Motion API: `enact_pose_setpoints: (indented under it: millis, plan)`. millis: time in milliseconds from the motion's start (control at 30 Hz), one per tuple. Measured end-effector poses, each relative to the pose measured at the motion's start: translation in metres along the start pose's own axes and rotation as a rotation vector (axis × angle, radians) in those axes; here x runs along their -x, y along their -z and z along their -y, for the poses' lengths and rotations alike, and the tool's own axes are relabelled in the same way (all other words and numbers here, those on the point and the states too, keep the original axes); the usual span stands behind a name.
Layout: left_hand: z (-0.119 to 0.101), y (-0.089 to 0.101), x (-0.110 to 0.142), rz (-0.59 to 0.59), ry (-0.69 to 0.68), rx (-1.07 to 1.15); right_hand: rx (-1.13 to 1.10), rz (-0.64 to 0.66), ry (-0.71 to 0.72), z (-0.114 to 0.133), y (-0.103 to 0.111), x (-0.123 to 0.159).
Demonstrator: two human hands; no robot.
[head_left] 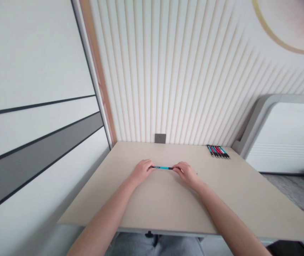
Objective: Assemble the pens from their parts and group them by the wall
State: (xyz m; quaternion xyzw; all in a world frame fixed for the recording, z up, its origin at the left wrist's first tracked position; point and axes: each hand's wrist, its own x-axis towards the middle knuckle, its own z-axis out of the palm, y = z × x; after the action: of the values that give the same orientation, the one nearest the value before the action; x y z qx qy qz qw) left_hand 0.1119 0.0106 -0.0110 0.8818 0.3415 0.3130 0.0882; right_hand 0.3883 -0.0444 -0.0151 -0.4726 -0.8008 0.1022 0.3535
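A slim blue and black pen (164,168) is stretched level between my two hands, just above the middle of the table. My left hand (142,169) pinches its left end, and my right hand (186,172) pinches the black right end. The fingers of both hands cover the pen's tips. Beyond my right hand, near the table's back right edge, several pens (218,152) in blue, red and black lie side by side in a slanted row. A tiny dark spot shows just right of my right hand; I cannot make out what it is.
The beige table (165,209) meets a ribbed white wall with a dark socket (160,138). A white cabinet (34,149) with dark stripes stands along the left. To the right is a grey and white headboard (287,135). My legs are under the front edge.
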Motion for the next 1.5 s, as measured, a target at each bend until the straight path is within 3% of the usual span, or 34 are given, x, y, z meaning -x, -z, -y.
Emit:
enact_pose_setpoints:
  millis: [533,900,1333,1500]
  plan:
    - [-0.005,-0.002,-0.001,-0.011,-0.054,-0.025,-0.047,0.076,-0.255,-0.001,-0.009,0.003]
    - [-0.004,-0.003,0.000,-0.043,-0.066,-0.052,-0.156,0.077,-0.178,0.011,0.001,-0.002]
    - [-0.015,-0.002,-0.001,-0.018,-0.171,-0.141,-0.248,0.140,-0.350,-0.001,-0.008,0.000]
    - [-0.009,-0.004,-0.002,-0.059,-0.097,-0.109,-0.194,0.013,-0.335,0.003,0.007,-0.005]
